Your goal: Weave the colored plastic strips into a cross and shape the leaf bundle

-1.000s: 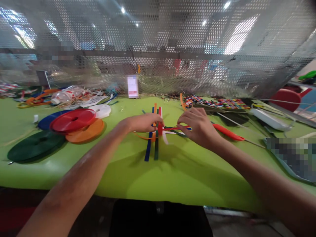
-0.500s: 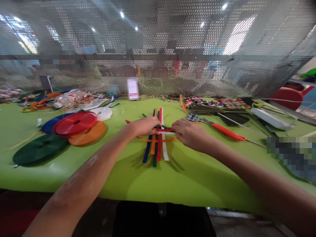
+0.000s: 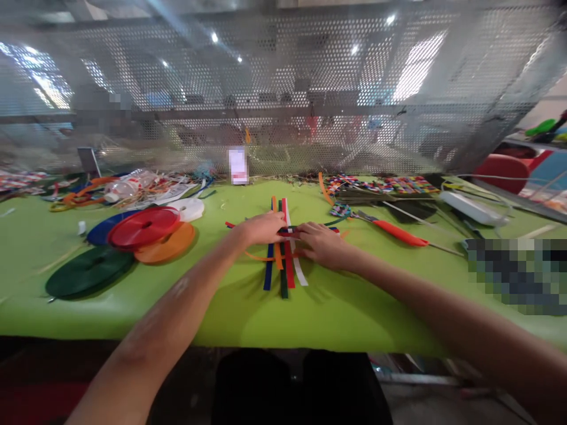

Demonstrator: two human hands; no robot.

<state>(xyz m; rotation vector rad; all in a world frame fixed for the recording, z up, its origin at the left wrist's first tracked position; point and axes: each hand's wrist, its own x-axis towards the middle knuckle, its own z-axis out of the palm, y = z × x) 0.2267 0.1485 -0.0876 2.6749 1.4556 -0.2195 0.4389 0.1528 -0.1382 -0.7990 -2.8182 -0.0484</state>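
Observation:
Colored flat plastic strips cross each other in a small weave in front of me. Blue (image 3: 268, 268), orange (image 3: 278, 257), green (image 3: 284, 283), red (image 3: 290, 274) and white (image 3: 300, 273) strips run toward me. Others cross them sideways, among them an orange strip (image 3: 257, 257) that bows out below my left hand. My left hand (image 3: 263, 228) grips the weave at its left side, fingers closed. From the right, my right hand (image 3: 325, 245) has its bent fingers closed on the crossing strips at the middle. Both hands hide part of the weave.
Rolls of strip in red (image 3: 128, 233), green (image 3: 88, 274), blue, orange and white lie at left. To the right are a red-handled cutter (image 3: 401, 234), colorful woven pieces (image 3: 411, 185) and a white power strip (image 3: 472, 208). A perforated metal screen (image 3: 283, 130) stands behind.
My right hand has moved left along the crossing strips to the middle of the weave, baring their right ends. My left hand stays on the weave. The view has shifted slightly.

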